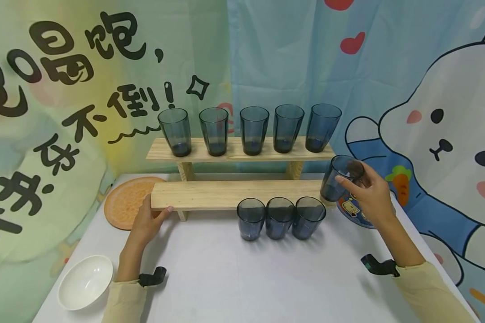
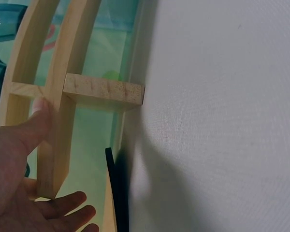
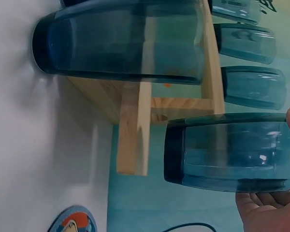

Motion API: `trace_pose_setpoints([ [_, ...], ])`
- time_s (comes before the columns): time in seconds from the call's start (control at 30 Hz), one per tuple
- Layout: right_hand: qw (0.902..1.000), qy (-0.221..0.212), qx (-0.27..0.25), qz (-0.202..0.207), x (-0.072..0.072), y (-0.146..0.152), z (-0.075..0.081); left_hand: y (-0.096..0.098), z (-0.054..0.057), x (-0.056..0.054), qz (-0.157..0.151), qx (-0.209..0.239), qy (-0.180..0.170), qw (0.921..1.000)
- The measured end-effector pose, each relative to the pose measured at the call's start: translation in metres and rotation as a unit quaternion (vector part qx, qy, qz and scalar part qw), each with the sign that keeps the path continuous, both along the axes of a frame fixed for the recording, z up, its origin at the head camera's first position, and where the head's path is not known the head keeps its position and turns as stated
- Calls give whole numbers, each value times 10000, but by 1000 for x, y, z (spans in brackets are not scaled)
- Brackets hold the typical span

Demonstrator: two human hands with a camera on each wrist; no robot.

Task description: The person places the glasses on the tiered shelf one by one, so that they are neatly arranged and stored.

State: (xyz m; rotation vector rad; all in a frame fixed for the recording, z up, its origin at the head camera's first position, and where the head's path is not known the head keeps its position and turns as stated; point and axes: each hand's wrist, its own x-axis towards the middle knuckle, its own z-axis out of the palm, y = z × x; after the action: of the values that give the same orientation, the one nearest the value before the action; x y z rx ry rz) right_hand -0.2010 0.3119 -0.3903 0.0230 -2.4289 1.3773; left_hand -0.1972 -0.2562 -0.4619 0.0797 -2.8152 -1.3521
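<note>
My right hand (image 1: 369, 193) grips a blue-tinted glass tumbler (image 1: 332, 181) near its rim, thumb on the near side. The tumbler is tilted, its base by the right end of the lower tier of a two-tier wooden shelf (image 1: 226, 195). The right wrist view shows this held tumbler (image 3: 227, 152) beyond the shelf's end. At the lower tier's left end, my left hand (image 1: 147, 222) holds the board's corner; in the left wrist view the thumb lies against the board (image 2: 58, 121), the other fingers partly spread. Several matching glasses (image 1: 253, 130) stand in a row on the upper tier.
Three more glasses (image 1: 280, 218) stand close together on the white table (image 1: 234, 278) before the shelf. A round orange-brown mat (image 1: 123, 202) lies at left, with a white bowl (image 1: 85, 281) nearer. A blue patterned round mat (image 1: 357, 215) lies under the right hand. Printed curtains hang behind.
</note>
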Motion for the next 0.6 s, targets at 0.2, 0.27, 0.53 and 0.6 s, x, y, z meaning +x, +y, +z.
trace_pose_setpoints([
  [0.2, 9993, -297, -32, 235, -12, -9, -3, 0, 0, 0, 9, -17, 9, 10000],
  [0.27, 9989, -375, -46, 289, -14, -11, -4, 0, 0, 0, 6, -27, -3, 10000],
  [0.53, 9974, -470, -242, 498, -23, -18, -10, 0, 2, 1, 24, -27, -83, 10000],
  [0.6, 9973, -438, -266, 530, -25, -18, -10, 0, 2, 1, 21, -36, -94, 9999],
])
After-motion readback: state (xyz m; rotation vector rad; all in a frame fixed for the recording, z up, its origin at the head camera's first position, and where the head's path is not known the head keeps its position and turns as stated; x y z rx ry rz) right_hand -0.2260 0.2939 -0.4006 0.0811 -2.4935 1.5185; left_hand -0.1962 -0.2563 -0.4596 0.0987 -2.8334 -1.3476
